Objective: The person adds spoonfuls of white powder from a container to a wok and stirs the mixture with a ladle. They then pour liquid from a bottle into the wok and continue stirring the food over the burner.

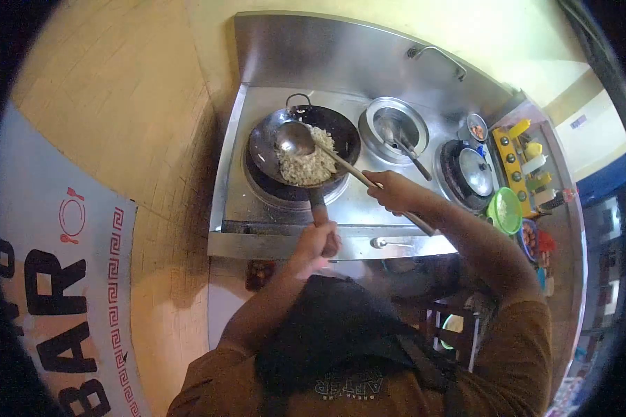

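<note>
A dark wok (264,142) sits over the left burner of the steel stove, with pale rice (306,167) in its middle and right part. My left hand (317,241) is wrapped round the wok's handle (317,201) at the front. In my right hand (391,191) is the long handle of a ladle (295,139). The ladle's round bowl is inside the wok, against the left side of the rice. Its handle slants down to the right, past my right hand.
Right of the wok stands a metal pot (377,142) with a utensil in it. Farther right are a lidded pan (476,174), a green bowl (506,210), a small bowl (477,128) and a yellow rack (511,163) with bottles. A tap (442,52) is on the backsplash.
</note>
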The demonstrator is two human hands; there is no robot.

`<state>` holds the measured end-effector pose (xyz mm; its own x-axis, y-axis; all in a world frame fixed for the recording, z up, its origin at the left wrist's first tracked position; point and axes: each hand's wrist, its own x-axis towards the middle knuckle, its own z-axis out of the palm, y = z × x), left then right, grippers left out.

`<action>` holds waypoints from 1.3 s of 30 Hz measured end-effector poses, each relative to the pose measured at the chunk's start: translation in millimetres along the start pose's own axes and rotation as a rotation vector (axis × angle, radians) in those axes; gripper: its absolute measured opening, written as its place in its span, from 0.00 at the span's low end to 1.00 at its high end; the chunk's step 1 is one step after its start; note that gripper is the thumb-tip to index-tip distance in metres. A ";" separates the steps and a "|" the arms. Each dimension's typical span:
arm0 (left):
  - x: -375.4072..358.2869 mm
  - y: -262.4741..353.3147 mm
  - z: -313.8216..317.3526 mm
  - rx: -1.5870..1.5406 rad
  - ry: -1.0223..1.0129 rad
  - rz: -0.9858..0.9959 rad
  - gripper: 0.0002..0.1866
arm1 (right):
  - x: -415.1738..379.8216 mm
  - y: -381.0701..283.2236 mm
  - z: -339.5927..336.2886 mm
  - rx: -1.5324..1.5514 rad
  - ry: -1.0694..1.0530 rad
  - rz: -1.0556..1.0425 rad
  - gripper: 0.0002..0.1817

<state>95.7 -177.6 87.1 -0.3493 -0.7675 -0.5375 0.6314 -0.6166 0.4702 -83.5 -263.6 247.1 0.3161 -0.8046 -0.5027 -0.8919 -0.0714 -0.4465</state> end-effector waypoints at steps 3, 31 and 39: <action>17.9 -6.0 -18.5 -0.044 -0.071 0.036 0.04 | -35.4 -23.2 -18.1 0.074 -0.176 0.115 0.27; 14.4 -7.2 -41.4 0.036 -0.071 0.017 0.06 | 1.4 44.2 -4.4 -0.806 0.269 0.057 0.27; 26.4 -12.9 -56.9 0.042 -0.065 0.076 0.08 | 110.4 64.3 62.4 -0.132 0.444 0.121 0.31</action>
<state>117.7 -179.8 27.0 -0.3468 -0.8211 -0.4533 0.6286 -0.5622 0.5374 -85.8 -320.2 116.7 0.0643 -0.9838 -0.1673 -0.9563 -0.0128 -0.2922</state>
